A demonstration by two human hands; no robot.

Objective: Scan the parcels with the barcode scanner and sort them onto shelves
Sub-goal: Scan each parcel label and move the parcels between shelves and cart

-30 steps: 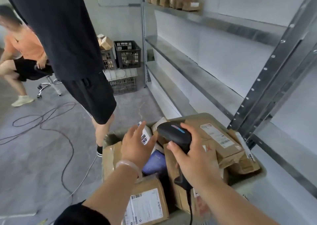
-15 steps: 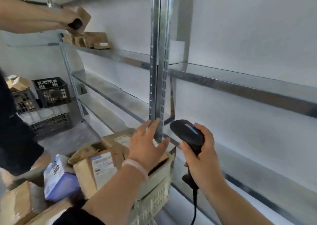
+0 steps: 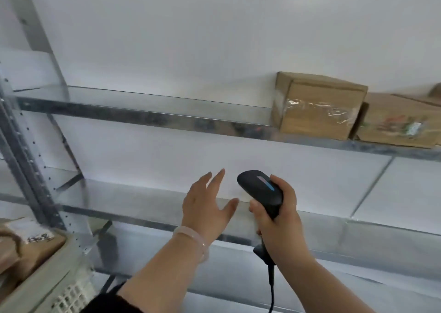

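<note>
Left hand: the left hand (image 3: 205, 205) is open and holds nothing. Its fingers are spread and point toward 1 o'clock, and the thumb is splayed toward the scanner. It hangs in the air in front of the lower shelf, just below the centre of the view.
Right hand: the right hand (image 3: 284, 222) is wrapped round the grip of the black handheld barcode scanner (image 3: 260, 191), at 3 o'clock of the left hand and close beside it without touching.
Scanner: its rounded head rises out of the fist and tips toward 10 o'clock, with a thin blue strip along the top. A black cable (image 3: 271, 289) drops from the handle toward 6 o'clock and leaves the view.
Wrist: a pale translucent bracelet (image 3: 191, 237) circles the left wrist, and a dark sleeve (image 3: 105, 303) shows at 7 o'clock.
Upper shelf: the upper galvanised steel shelf (image 3: 143, 115) crosses the view from 9 to 3 o'clock.
Parcels on shelf: a brown cardboard parcel bound in clear tape (image 3: 315, 107) stands on the upper shelf at 2 o'clock, overhanging the front lip. A second, flatter brown cardboard parcel (image 3: 396, 126) lies at its 3 o'clock side, touching it or nearly so.
Lower shelf: the lower galvanised steel shelf (image 3: 131, 201) runs behind both hands.
Frame: a perforated grey steel upright (image 3: 26, 150) stands at 9 o'clock, and the white wall (image 3: 214, 38) fills the back.
Crate: a pale plastic lattice crate (image 3: 59, 277) sits at 8 o'clock. Inside it lies a brown parcel with a white, dark-marked label (image 3: 35, 243), too blurred to read.
</note>
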